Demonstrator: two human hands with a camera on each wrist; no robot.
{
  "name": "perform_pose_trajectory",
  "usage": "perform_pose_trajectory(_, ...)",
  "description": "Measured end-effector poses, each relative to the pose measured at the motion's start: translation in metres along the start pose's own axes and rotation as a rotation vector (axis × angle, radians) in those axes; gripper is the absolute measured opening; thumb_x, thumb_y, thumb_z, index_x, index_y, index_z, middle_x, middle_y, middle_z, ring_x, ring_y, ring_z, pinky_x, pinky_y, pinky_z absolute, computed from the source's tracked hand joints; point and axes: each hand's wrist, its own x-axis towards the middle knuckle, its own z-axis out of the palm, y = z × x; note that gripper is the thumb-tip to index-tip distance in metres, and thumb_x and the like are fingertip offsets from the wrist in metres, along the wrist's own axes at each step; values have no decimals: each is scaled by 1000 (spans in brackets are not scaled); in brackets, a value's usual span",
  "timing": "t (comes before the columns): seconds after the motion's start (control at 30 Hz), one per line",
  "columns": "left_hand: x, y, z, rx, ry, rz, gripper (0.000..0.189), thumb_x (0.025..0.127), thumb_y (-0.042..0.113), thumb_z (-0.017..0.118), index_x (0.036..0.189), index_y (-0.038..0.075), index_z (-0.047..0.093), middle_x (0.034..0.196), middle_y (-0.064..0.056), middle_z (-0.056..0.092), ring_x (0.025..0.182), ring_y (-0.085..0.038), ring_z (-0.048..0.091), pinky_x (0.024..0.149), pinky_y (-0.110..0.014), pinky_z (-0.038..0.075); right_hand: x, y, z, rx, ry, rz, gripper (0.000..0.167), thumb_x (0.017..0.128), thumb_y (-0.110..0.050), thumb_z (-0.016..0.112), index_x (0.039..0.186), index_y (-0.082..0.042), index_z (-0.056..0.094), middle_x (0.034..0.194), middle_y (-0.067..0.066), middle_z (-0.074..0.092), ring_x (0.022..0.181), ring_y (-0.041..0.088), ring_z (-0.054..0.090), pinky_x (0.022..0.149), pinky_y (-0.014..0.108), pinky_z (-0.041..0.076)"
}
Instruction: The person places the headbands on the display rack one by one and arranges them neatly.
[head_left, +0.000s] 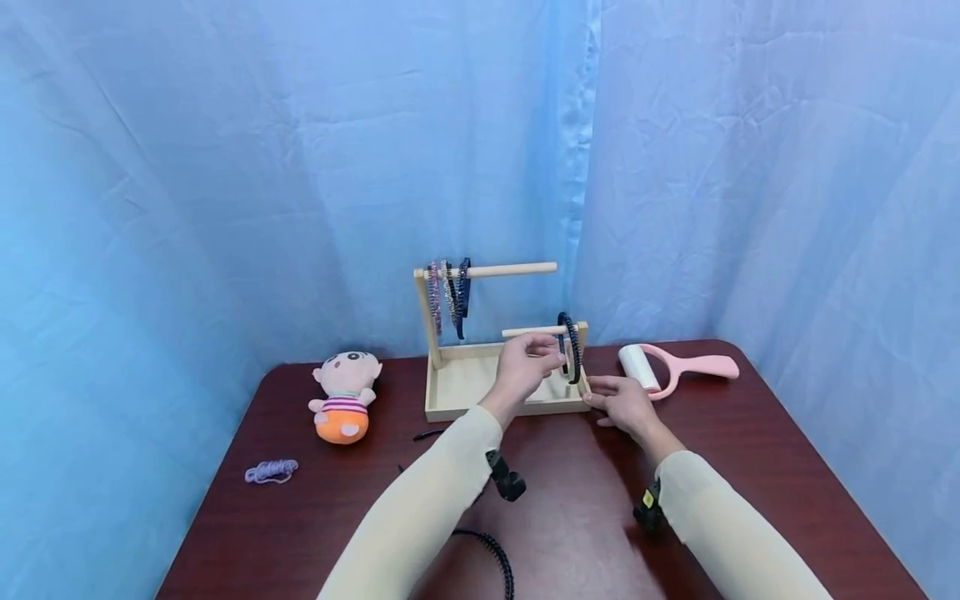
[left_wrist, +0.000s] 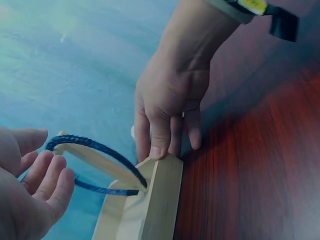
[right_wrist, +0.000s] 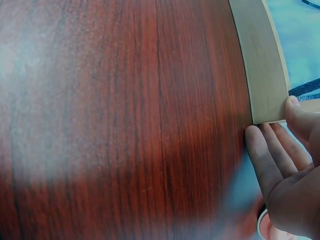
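Note:
A wooden headband stand [head_left: 450, 414] with a shallow tray base and two bars stands toward the back of the table. From its short right bar hangs a dark braided headband [head_left: 574, 354]. My left hand [head_left: 525, 367] is beside that headband, fingers loosely bent and apart from the thumb. In the left wrist view the fingertips [left_wrist: 60, 175] overlap the headband's near side. With my right hand [head_left: 622, 404] I hold the tray's right front corner. In the right wrist view its thumb [right_wrist: 294, 107] lies at the upper edge, the other fingers around the end.
Several headbands [head_left: 460, 300] hang on the tall left bar. Another black headband [head_left: 495, 550] lies near the front, partly behind my left sleeve. A plush toy [head_left: 345, 400] and a purple cord bundle [head_left: 272, 471] lie at left. A pink lint roller [head_left: 675, 367] lies at right.

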Motion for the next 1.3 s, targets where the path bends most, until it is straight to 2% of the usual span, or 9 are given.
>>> perform_pose_trajectory(0.23,-31,4,-52,35,-81,43,29,92,10,76,120,3,72,108,-15,73,92,-16,70,85,-37,61,-2,-3,0,-43,5,-20,47,99,-13,70,142,0,59,136,27,62,100,22,71,74,43,63)
perform_pose_trajectory(0.37,-49,1,-84,78,-97,68,27,92,7,76,117,-2,71,106,-20,74,88,-14,70,82,-39,62,0,-4,-1,-79,11,-29,47,99,-14,70,142,0,59,136,27,63,99,23,71,74,43,63)
perform_pose_trajectory(0.57,-75,-7,-127,207,-87,64,22,90,9,78,111,5,74,99,-12,75,83,-14,70,77,-37,61,2,-6,-2,-120,-2,-40,47,100,-15,69,142,0,58,138,28,61,103,28,70,72,41,62)
perform_pose_trajectory(0.73,-92,-22,-154,308,-96,63,23,90,12,79,111,6,74,97,-7,74,86,-15,70,78,-33,59,3,-5,-3,-125,-9,-45,46,99,-15,70,141,1,58,136,29,62,104,31,70,71,42,62)
perform_pose_trajectory(0.83,-102,-36,-165,361,-107,63,21,89,10,79,109,6,74,95,-5,74,85,-15,69,75,-28,56,2,-5,-2,-125,-12,-46,47,99,-16,70,141,1,58,137,28,62,105,31,70,72,42,63)
perform_pose_trajectory(0.97,-113,-56,-172,409,-136,66,20,87,10,80,106,10,74,96,-6,73,85,-17,67,72,-27,56,2,-5,-2,-127,-11,-50,48,99,-16,69,142,1,57,138,29,61,106,31,70,72,42,63)
perform_pose_trajectory(1.13,-126,-74,-170,471,-195,63,25,86,11,82,109,7,73,103,-12,73,88,-18,67,72,-26,55,3,-2,-1,-126,-1,-49,48,100,-17,69,143,0,57,137,28,62,105,29,71,73,42,63)
perform_pose_trajectory(1.3,-136,-86,-165,510,-247,75,29,84,12,84,110,4,73,104,-13,72,90,-20,68,73,-25,54,3,-2,-1,-122,2,-45,48,100,-17,69,143,-1,57,137,27,62,104,30,71,73,42,63)
